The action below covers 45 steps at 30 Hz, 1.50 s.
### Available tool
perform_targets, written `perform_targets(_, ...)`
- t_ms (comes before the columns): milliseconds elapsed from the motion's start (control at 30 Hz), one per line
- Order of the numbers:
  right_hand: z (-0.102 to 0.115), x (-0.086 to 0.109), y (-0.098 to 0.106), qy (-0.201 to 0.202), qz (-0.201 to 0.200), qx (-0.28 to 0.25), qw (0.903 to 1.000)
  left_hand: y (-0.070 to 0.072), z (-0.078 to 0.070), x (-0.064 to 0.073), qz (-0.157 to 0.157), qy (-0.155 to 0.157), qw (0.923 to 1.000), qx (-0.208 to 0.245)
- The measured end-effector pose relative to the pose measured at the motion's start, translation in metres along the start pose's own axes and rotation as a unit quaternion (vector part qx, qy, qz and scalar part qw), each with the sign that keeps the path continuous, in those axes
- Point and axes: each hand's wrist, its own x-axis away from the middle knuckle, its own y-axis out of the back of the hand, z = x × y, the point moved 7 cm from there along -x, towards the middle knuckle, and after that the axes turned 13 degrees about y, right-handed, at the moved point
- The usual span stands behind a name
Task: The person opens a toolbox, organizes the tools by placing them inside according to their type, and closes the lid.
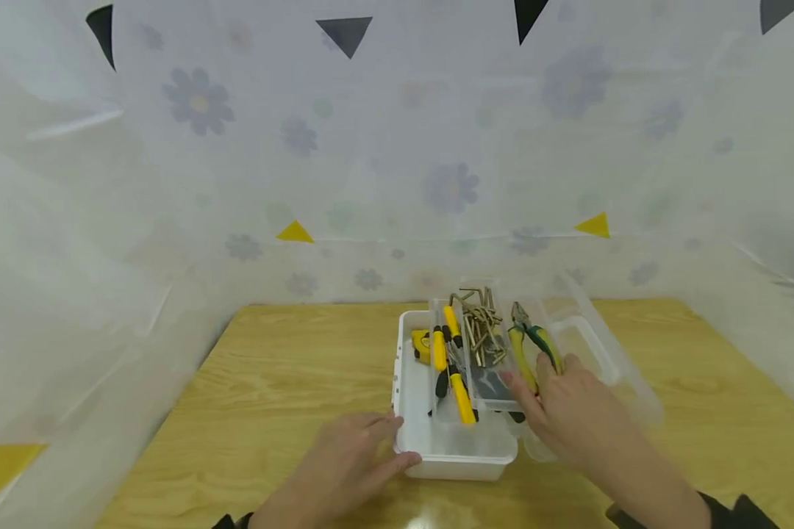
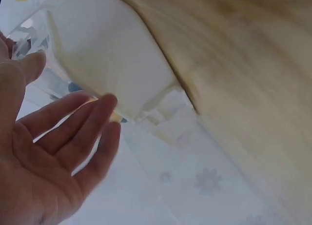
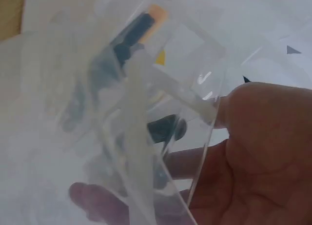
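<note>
My left hand (image 1: 353,448) rests against the front left corner of a white plastic box (image 1: 455,470), its fingers loosely extended in the left wrist view. A clear divided tray (image 1: 503,404) sits over the box's right part and reaches past its right side. My right hand (image 1: 572,411) grips the tray's near right part, thumb on the plastic and other fingertips partly hidden. The tray holds yellow-and-black screwdrivers (image 1: 461,397), several brass-coloured hex keys (image 1: 481,327) and pliers (image 1: 519,353) with yellow-green handles, right by my right fingers.
A yellow tape measure (image 1: 420,346) lies inside the white box at its left wall. A clear plastic lid (image 1: 625,353) lies to the right of the tray. All stand on a wooden table (image 1: 291,367), with a flower-patterned curtain (image 1: 370,147) behind it.
</note>
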Motion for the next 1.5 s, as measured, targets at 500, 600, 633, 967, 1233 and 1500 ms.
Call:
perform_targets(500,0.076,-0.02,0.019,0.134,-0.169,0.128,0.968,0.022,-0.03,-0.025,-0.121,-0.094,0.9711,0.183)
perform_targets(600,0.089,-0.012,0.035,0.226,-0.287,0.075,0.928,0.019,-0.028,-0.025,-0.085,-0.09,0.9639,0.236)
perform_targets(633,0.092,-0.007,0.041,0.25,-0.327,0.062,0.909,0.018,-0.027,-0.024,-0.076,-0.091,0.9609,0.25)
perform_targets(967,0.044,-0.001,0.032,0.139,-0.308,-0.14,0.9308,0.008,-0.01,-0.017,0.036,-0.003,0.9196,0.391)
perform_targets(1233,0.042,-0.004,0.0,0.107,-0.286,-0.159,0.9387,-0.013,-0.018,-0.003,0.235,0.076,0.8029,0.543)
perform_targets(1500,0.04,-0.003,-0.005,0.145,-0.276,-0.165,0.9358,-0.016,-0.012,0.001,0.254,0.112,0.7703,0.574)
